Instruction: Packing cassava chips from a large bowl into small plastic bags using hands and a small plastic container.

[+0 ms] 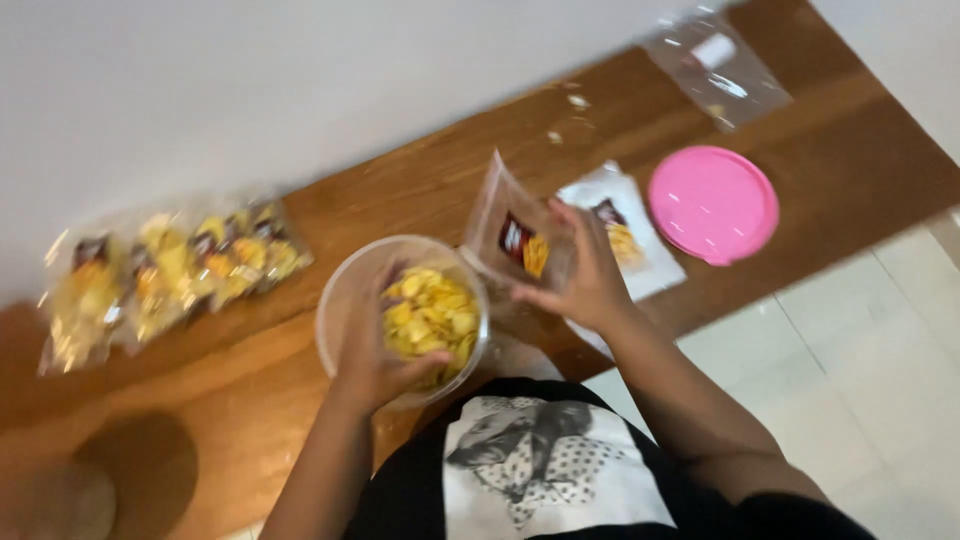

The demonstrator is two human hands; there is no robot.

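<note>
Gripping clear tub point(345, 300) of yellow chips, left hand point(375, 365) wraps rim; right hand point(585, 280) pinches clear packet point(515, 235), red-black label; pink lid point(713, 203) near desk point(400, 190) far edge.

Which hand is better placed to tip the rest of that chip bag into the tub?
Probably the right hand: it already holds the clear chip bag tilted beside the tub of yellow chips. The left hand is busy gripping the tub's rim.

A pink lid point(713, 204) lies near the wooden counter's point(420, 190) right end — sealed snack packets point(165, 275) crowd its left end.
</note>
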